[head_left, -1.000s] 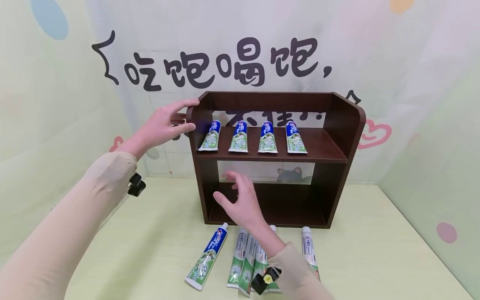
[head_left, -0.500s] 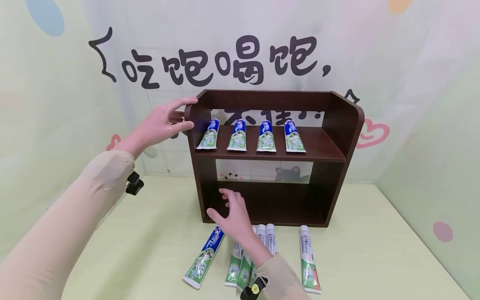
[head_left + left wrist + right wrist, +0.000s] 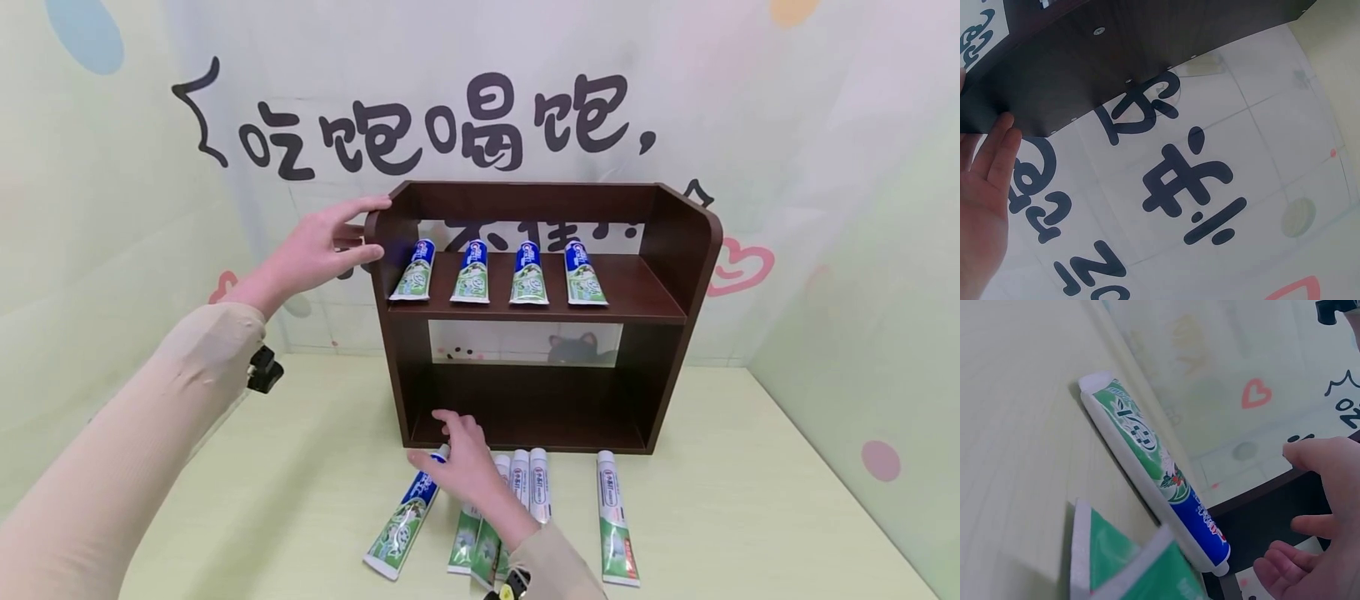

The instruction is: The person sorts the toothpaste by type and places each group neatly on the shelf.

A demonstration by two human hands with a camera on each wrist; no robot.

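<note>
My left hand (image 3: 311,248) touches the upper left side panel of a dark brown two-tier shelf (image 3: 525,315), its fingers fairly straight. The left wrist view shows those fingers (image 3: 999,150) lying along the panel's outer face. My right hand (image 3: 468,467) hovers over the cap end of a blue-and-green toothpaste tube (image 3: 405,525), thumb and fingers spread with nothing between them. In the right wrist view this tube (image 3: 1147,469) lies on the table beside the hand (image 3: 1322,519). Several white-and-green toothpaste tubes (image 3: 538,487) lie partly hidden under the right forearm.
On the upper tier several blue-and-green toothpaste tubes (image 3: 528,275) lie in a spaced row, crimped ends forward. A single white-and-green tube (image 3: 617,525) lies on the table at the right. A printed wall (image 3: 487,50) stands close behind the shelf.
My right hand has moved down and slightly left, from in front of the lower compartment to over the blue-and-green tube on the table. The left hand has stayed on the panel.
</note>
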